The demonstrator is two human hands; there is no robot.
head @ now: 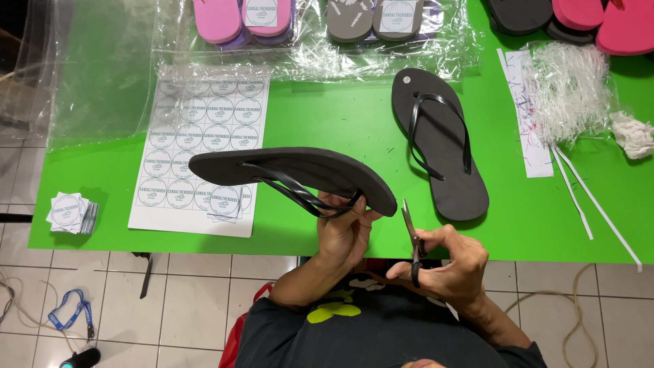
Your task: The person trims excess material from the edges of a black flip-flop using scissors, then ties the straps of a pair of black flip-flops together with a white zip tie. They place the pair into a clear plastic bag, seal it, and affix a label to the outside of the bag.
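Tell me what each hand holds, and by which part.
Left hand grips the black flip-flop at its heel end. Right hand holds scissors by the handles.

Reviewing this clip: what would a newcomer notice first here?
The bright green table fills the view. Above its near edge, the left hand holds a black flip-flop tilted by its straps, while the right hand holds small scissors pointing at its end. A second black flip-flop lies flat just beyond.

We see a dark, short-sleeved T-shirt (381, 334) with a yellow-green and white print on the chest. Our forearms are uncovered, and both hands (344, 232) are without gloves, rings or a watch.
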